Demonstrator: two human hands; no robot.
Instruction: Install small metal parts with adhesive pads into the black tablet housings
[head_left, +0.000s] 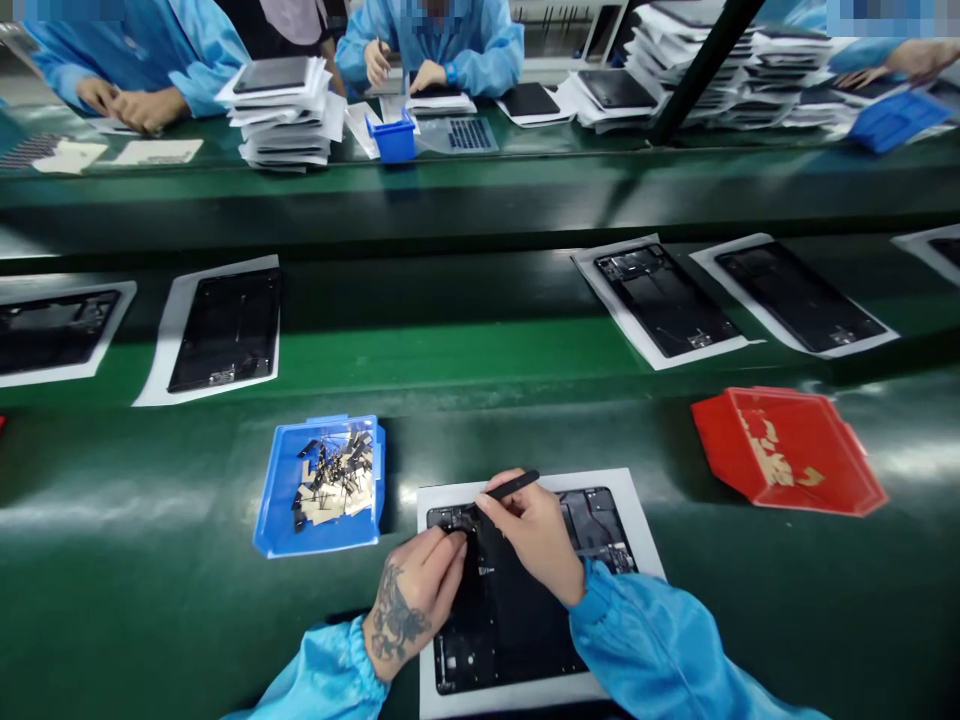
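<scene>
An opened black tablet housing (504, 625) lies on a white paper sheet (626, 520), with circuitry showing at its upper corners. My right hand (534, 535) is shut on a slim black spudger (514, 485), and its fingers rest over the housing's upper edge. My left hand (417, 590) presses its fingertips on the housing's upper left area. Whether those fingers pinch something small is hidden. To the left stands a blue plastic tray (273, 490) holding black-and-tan adhesive strips. A red tray (787, 450) lies farther right, out of reach of both hands.
I work at a green conveyor belt (480, 375). Several more tablet housings on white sheets lie in a row beyond my hands. Across a raised rail, co-workers in blue smocks sit among tall stacks of tablets and papers, with a small blue bin (392, 140) and a black post (705, 70).
</scene>
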